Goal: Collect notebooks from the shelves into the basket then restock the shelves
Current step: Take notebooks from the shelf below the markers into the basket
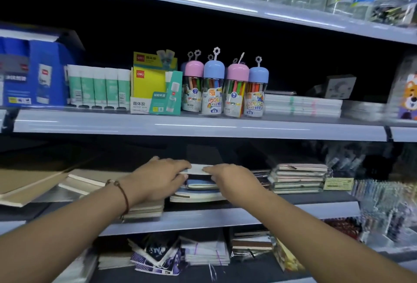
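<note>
Both my hands reach into the middle shelf (203,217). My left hand (155,179) and my right hand (232,181) grip a small stack of notebooks (197,168) from either side, fingers over its top and thumbs under it. Below that stack lie a blue-covered notebook (200,184) and a wider pile of notebooks (196,197). More notebooks sit under my left wrist (144,211). No basket is in view.
A pile of pastel notebooks (297,178) lies to the right. Large flat pads (33,183) lie at the left. The shelf above carries glue sticks (99,86), a yellow glue box (153,84) and marker tubs (225,88). The bottom shelf holds more notebooks (203,251).
</note>
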`<state>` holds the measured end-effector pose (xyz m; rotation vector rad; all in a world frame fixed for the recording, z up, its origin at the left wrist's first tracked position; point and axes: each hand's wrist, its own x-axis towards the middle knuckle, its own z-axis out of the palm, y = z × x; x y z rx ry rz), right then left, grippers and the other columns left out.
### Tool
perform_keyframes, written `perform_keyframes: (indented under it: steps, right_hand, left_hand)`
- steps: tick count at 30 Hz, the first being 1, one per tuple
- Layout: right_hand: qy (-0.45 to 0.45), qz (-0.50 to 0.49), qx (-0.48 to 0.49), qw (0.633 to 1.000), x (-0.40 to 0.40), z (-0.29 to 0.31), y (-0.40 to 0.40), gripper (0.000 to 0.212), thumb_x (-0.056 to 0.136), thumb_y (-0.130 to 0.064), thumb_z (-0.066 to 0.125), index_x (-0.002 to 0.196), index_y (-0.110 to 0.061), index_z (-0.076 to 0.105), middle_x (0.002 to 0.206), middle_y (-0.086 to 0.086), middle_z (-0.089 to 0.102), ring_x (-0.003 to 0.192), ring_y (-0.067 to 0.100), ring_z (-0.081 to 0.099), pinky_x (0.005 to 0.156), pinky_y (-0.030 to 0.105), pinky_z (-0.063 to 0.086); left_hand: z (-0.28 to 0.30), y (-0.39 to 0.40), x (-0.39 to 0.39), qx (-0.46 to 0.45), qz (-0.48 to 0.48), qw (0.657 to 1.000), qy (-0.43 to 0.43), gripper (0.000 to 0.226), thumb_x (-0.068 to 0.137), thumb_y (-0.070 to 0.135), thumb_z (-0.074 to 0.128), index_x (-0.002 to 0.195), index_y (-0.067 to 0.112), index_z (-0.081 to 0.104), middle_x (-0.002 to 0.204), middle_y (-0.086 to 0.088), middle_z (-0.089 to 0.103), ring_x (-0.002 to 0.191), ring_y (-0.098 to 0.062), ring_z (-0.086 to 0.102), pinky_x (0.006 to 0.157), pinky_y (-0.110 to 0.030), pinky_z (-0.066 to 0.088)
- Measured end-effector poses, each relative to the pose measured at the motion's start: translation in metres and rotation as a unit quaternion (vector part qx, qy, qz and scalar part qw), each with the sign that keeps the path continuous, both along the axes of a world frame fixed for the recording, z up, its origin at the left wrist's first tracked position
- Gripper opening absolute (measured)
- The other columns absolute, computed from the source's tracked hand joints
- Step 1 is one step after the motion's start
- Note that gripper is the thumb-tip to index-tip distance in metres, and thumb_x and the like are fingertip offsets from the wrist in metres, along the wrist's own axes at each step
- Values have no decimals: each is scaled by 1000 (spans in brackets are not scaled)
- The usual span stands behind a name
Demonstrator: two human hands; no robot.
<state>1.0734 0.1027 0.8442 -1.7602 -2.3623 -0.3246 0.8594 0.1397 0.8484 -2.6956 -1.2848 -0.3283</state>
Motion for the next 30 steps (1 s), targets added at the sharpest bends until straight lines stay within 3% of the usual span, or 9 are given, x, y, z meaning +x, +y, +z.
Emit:
perform_keyframes:
  steps: [4,11,13,15,18,20,22,25,30]
  right_hand:
    - [0,-20,-36,999,1,1,27,45,103,-20,39,144,-38,43,131,6,61,109,29,59,87,36,51]
    - [11,-28,-63,998,3,-8,43,47,102,-16,41,146,-35,42,140,4,55,116,27,57,92,34,49]
    - [0,-18,-54,998,3,-11,38,41,99,-13,42,136,-29,51,129,4,59,110,28,59,85,35,50]
    - [-23,-1,-13,1000,2,-11,29,24,96,-13,44,114,-22,57,112,3,62,103,28,59,78,34,46]
    - [32,71,58,995,-13,-9,5,24,98,-21,45,117,-18,59,114,3,60,109,28,54,89,38,42]
    - [76,153,68,983,-35,-12,-15,32,96,-24,49,127,-20,58,126,3,59,115,27,52,99,41,40]
    - [78,237,46,967,-64,-23,-30,35,94,-26,50,128,-23,56,131,-1,57,118,23,50,103,40,38]
    - [65,318,-41,945,-115,-49,-41,43,98,-31,47,141,-25,48,144,-1,49,131,21,41,111,36,27]
    - [0,400,-149,904,-206,-114,-40,55,102,-39,44,153,-30,26,161,-5,23,147,13,16,119,29,6]
  left_hand:
    - [10,20,3,-71,25,997,15,38,103,43,33,140,37,39,134,3,57,120,-20,52,99,-36,40]
    - [-5,31,6,-75,38,996,8,40,103,43,32,143,40,35,133,4,56,120,-21,52,99,-38,41]
    - [-12,28,3,-51,41,998,18,46,103,47,25,148,40,28,132,3,53,121,-23,49,101,-38,37]
    - [-21,19,-5,-6,60,998,23,66,94,64,7,153,37,20,137,2,47,126,-22,44,103,-36,32]
    - [-35,-5,-33,49,77,996,-24,84,83,76,-2,154,36,17,156,-1,32,143,-23,30,116,-33,18]
    - [-48,-29,-61,86,86,990,-65,77,89,73,8,151,33,30,158,-4,31,145,-25,28,117,-31,15]
    - [-65,-58,-96,117,122,982,-83,65,95,63,25,144,25,44,151,-8,42,138,-29,40,111,-34,23]
    - [-98,-106,-151,95,218,968,-75,61,94,57,36,141,19,49,146,-13,47,130,-34,46,105,-44,34]
    - [-171,-193,-242,-12,415,907,-63,72,93,72,23,148,27,37,149,-13,45,131,-36,48,102,-51,44]
